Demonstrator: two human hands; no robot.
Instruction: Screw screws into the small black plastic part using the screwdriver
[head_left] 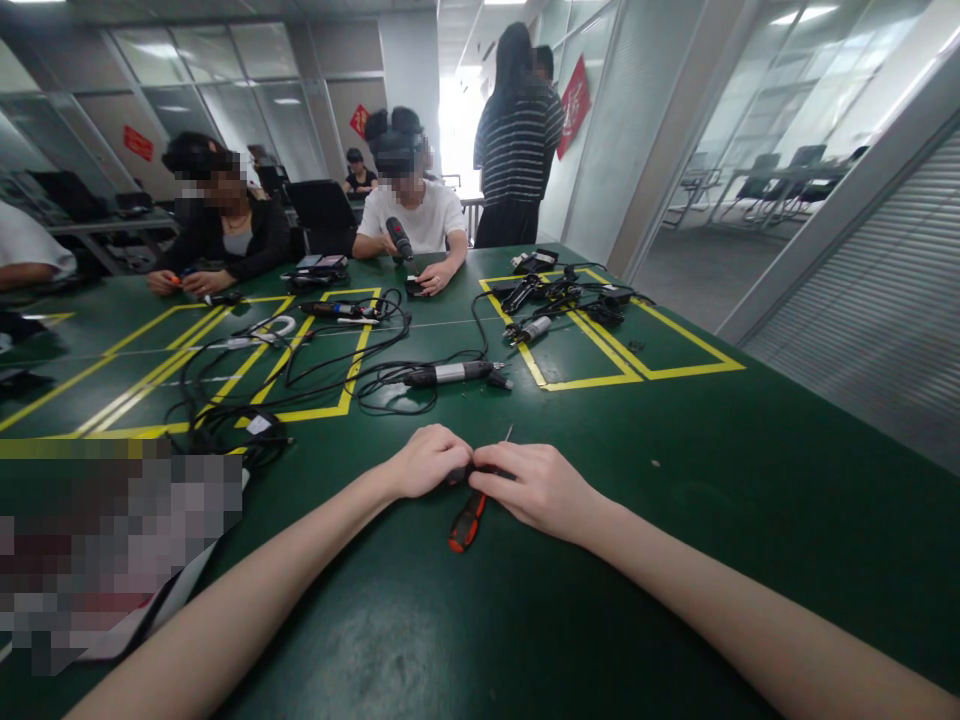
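Observation:
Both my hands rest together on the green table (675,520) just in front of me. My right hand (536,490) is curled around a screwdriver (466,522) with a red and black handle; its thin metal tip sticks up past my fingers. My left hand (427,460) is closed beside it, fingers pinched on a small dark part that I cannot make out, touching the screwdriver's shaft.
A black and silver power tool (450,374) with tangled cables lies beyond my hands inside yellow tape boxes. More tools and chargers (559,295) sit at the far right box. Two seated people (409,215) work opposite; another stands behind. A blurred flat object (112,540) lies at my left.

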